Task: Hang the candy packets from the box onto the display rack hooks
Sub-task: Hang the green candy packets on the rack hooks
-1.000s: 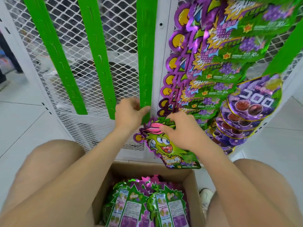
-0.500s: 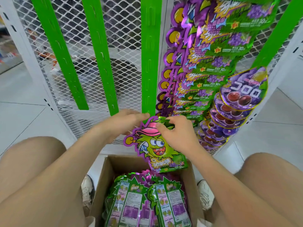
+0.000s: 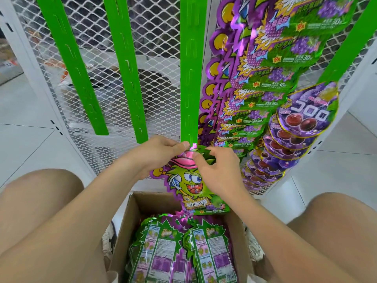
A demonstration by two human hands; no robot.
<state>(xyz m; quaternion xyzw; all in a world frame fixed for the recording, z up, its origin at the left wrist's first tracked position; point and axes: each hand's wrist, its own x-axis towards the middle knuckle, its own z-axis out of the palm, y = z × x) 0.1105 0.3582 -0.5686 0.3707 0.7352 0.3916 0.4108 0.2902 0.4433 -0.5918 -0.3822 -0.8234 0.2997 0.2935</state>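
A white wire-mesh display rack (image 3: 159, 37) fills the upper half of the head view and stands on a white tiled floor (image 3: 24, 139). Bright green slotted plastic strips hang down its front: two bare ones on the left (image 3: 71, 68), a bare one in the middle (image 3: 190, 78), and one at the far right (image 3: 350, 41). Between the middle strip and the far right one hangs a long overlapping column of green-and-purple foil candy packets with grape pictures (image 3: 265, 64). Just to its right, lower down, is a shorter column of round purple gummy packets (image 3: 306, 117).

Below, between the person's bare knees, an open brown cardboard box (image 3: 130, 221) sits on the floor. It holds more green-and-purple candy packets lying back side up (image 3: 179, 252), in two rows side by side, with their printed labels showing.

Above the box's far edge, the packet in hand, a jagged green-and-purple foil packet with a cartoon face in a pink cap (image 3: 191, 184), hangs front side out and tilted a little. Its top edge is right at the lower end of the middle green strip. Whether it is caught on a hook there cannot be told.

The left hand (image 3: 159, 152) has its grip closed on the packet's top edge, thumb and forefinger pinching it at the strip's end. The right hand (image 3: 220, 172) also grips the packet, its curled fingers pinching the top just right of the pink cap.
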